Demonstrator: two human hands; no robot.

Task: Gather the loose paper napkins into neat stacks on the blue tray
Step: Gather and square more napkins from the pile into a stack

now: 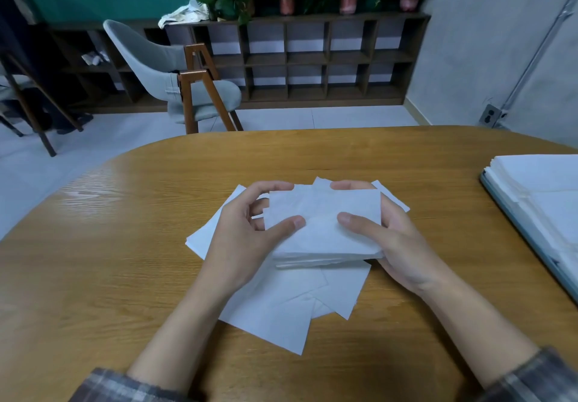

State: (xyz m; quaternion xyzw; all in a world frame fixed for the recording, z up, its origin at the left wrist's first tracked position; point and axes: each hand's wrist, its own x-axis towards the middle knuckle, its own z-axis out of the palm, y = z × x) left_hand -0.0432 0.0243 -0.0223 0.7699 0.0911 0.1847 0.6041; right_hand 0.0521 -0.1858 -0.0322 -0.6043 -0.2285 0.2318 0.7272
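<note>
A small stack of white paper napkins (325, 229) is held above the middle of the wooden table (125, 245). My left hand (247, 235) grips its left side, thumb on top and fingers curled over the far edge. My right hand (391, 239) grips its right side the same way. Under the stack, several loose napkins (281, 307) lie fanned and overlapping on the table. At the right edge of the view the blue tray (525, 239) carries neat stacks of napkins (544, 189).
A grey chair with wooden legs (187, 88) stands beyond the table's far edge. Behind it a low dark shelf unit (312, 57) with potted plants on top runs along the wall.
</note>
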